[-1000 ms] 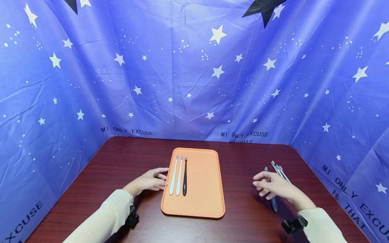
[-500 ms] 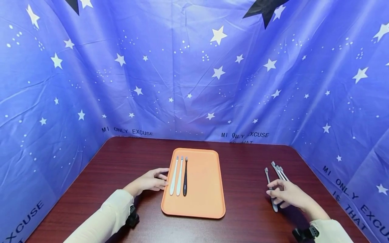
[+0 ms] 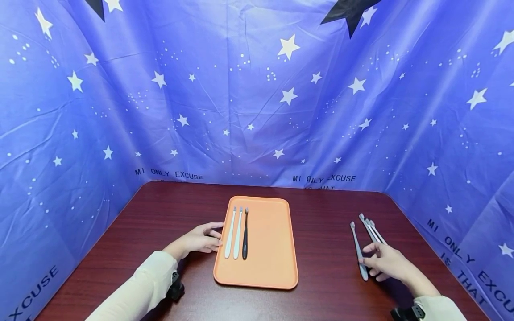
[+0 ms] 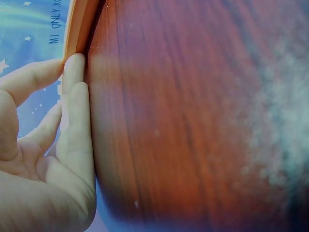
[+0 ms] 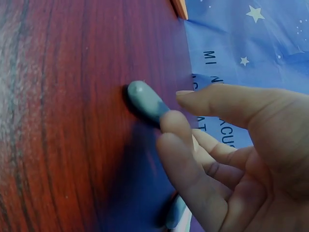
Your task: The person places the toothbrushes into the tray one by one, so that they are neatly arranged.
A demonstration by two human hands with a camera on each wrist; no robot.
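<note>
Left hand [image 3: 196,239]: fingers apart, touching tray [image 3: 269,267]; three brushes [image 3: 238,236] on tray; right hand [image 3: 390,262]: thumb, fingers apart, at grey brush [image 3: 357,243]

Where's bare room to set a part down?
Free: the tray right of the black toothbrush; the table between tray and gray toothbrush; the table's far left corner, beyond the left hand. Crowded: the tray's left side, where two white toothbrushes lie beside the black one; the table around the right hand and bunched toothbrushes.
</note>
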